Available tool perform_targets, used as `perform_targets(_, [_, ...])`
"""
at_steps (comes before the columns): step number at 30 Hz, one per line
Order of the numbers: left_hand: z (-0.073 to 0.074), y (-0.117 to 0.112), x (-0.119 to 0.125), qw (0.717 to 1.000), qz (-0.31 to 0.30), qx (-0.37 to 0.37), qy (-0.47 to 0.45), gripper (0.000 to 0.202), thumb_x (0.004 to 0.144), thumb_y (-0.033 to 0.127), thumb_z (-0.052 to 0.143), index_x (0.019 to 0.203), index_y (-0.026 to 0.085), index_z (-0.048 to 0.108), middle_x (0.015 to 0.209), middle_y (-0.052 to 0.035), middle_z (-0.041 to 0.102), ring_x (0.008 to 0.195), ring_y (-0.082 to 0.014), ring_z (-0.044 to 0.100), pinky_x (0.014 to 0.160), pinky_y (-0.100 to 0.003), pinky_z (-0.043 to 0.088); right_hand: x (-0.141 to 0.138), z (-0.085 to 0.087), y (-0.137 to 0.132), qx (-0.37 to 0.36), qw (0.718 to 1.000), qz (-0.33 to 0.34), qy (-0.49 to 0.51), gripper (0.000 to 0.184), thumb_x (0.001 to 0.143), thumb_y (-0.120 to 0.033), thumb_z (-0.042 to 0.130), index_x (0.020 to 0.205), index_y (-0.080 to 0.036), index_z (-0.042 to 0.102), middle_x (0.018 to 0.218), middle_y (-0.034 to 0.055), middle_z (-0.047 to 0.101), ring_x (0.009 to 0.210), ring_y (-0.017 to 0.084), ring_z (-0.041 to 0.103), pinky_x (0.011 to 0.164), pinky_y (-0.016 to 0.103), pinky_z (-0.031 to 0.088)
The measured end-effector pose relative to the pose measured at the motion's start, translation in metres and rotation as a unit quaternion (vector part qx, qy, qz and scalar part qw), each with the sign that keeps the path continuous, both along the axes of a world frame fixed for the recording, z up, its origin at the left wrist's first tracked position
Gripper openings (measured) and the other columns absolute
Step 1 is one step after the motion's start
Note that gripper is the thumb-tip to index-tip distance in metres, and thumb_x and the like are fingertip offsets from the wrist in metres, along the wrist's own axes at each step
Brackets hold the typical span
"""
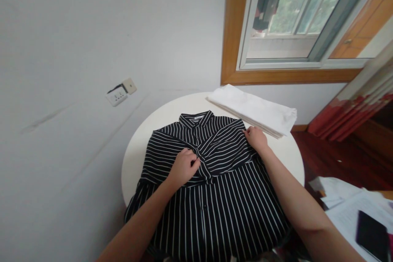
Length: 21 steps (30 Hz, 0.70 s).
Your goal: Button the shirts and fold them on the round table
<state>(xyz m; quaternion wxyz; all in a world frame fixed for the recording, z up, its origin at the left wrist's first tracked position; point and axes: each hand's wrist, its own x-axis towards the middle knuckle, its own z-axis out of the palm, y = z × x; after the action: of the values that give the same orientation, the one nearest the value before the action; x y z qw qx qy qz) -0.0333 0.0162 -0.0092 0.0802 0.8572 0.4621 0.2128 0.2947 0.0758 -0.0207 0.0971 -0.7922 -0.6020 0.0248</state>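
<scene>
A black shirt with white stripes (215, 208) lies front up on a round white table (135, 159), its collar toward the wall and its hem hanging over the near edge. Both sleeves are folded inward across the chest and meet near the middle. My left hand (183, 166) rests on the sleeves there, fingers curled down on the fabric; its fingertips are partly hidden. At the shirt's right shoulder, my right hand (256, 138) pinches the folded edge of the sleeve between thumb and fingers.
Behind my right hand, a stack of folded white cloth or bags (251, 108) lies on the table. Papers (353, 204) and a dark phone (372, 233) sit at the lower right. A wall socket (117, 96) is at left, a window (294, 16) and curtain (353, 106) at right.
</scene>
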Motion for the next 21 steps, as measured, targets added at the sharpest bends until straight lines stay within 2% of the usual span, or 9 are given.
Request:
perform_targets(3, [0.001, -0.001, 0.0, 1.0, 0.004, -0.007, 0.005, 0.034, 0.083, 0.021, 0.046, 0.05, 0.018, 0.041, 0.06, -0.0007, 0.05, 0.069, -0.0154, 0.045, 0.069, -0.03, 0.034, 0.002, -0.002, 0.004, 0.02, 1.0, 0.002, 0.012, 0.031, 0.095, -0.04, 0.041, 0.096, -0.016, 0.062, 0.101, 0.0129, 0.065, 0.097, 0.023, 0.06, 0.079, 0.031, 0.043])
perform_targets(6, [0.006, -0.003, 0.0, 1.0, 0.026, -0.007, 0.015, 0.034, 0.081, 0.02, 0.048, 0.048, 0.017, 0.04, 0.059, -0.0006, 0.051, 0.069, -0.0152, 0.045, 0.068, -0.03, 0.032, -0.001, 0.0, 0.004, 0.052, 0.998, -0.015, 0.009, 0.032, 0.098, -0.039, 0.035, 0.104, -0.016, 0.057, 0.098, 0.0124, 0.066, 0.091, 0.023, 0.062, 0.075, 0.031, 0.043])
perform_targets(8, [0.009, -0.005, 0.0, 0.999, 0.045, -0.01, 0.027, 0.034, 0.08, 0.021, 0.049, 0.047, 0.017, 0.039, 0.058, -0.0007, 0.053, 0.069, -0.0154, 0.045, 0.069, -0.031, 0.031, -0.005, 0.004, 0.002, 0.049, 0.998, -0.028, 0.005, 0.036, 0.098, -0.041, 0.03, 0.11, -0.017, 0.054, 0.095, 0.0116, 0.068, 0.086, 0.024, 0.064, 0.071, 0.032, 0.044])
perform_targets(12, [0.012, -0.007, -0.001, 0.997, 0.048, -0.03, 0.052, 0.033, 0.078, 0.022, 0.051, 0.047, 0.017, 0.042, 0.059, -0.001, 0.056, 0.071, -0.0161, 0.047, 0.07, -0.032, 0.031, -0.009, 0.013, -0.005, 0.004, 0.999, -0.045, 0.007, 0.047, 0.096, -0.053, 0.029, 0.117, -0.017, 0.051, 0.097, 0.0131, 0.069, 0.092, 0.027, 0.065, 0.073, 0.035, 0.046])
perform_targets(15, [0.012, -0.009, 0.0, 0.996, 0.042, -0.045, 0.067, 0.032, 0.078, 0.024, 0.051, 0.048, 0.017, 0.045, 0.061, -0.0015, 0.057, 0.073, -0.0169, 0.048, 0.069, -0.032, 0.03, -0.008, 0.017, -0.011, -0.069, 0.996, -0.053, 0.021, 0.056, 0.093, -0.06, 0.026, 0.107, -0.015, 0.058, 0.101, 0.0164, 0.068, 0.097, 0.029, 0.064, 0.077, 0.039, 0.046])
perform_targets(18, [0.012, -0.01, 0.001, 0.994, 0.038, -0.053, 0.082, 0.031, 0.078, 0.024, 0.051, 0.048, 0.017, 0.046, 0.061, -0.0013, 0.057, 0.075, -0.0172, 0.049, 0.072, -0.033, 0.03, -0.009, 0.018, -0.014, -0.099, 0.995, -0.017, 0.008, 0.046, 0.096, -0.05, 0.031, 0.102, -0.016, 0.06, 0.105, 0.0164, 0.067, 0.1, 0.028, 0.063, 0.078, 0.037, 0.046])
perform_targets(21, [0.011, -0.009, 0.0, 0.993, 0.035, -0.06, 0.096, 0.032, 0.079, 0.025, 0.051, 0.048, 0.017, 0.046, 0.061, -0.0017, 0.058, 0.074, -0.0171, 0.049, 0.074, -0.033, 0.031, -0.012, 0.016, -0.013, -0.04, 0.999, 0.001, -0.014, 0.035, 0.098, -0.038, 0.031, 0.108, -0.015, 0.055, 0.105, 0.0153, 0.067, 0.098, 0.026, 0.064, 0.077, 0.033, 0.045])
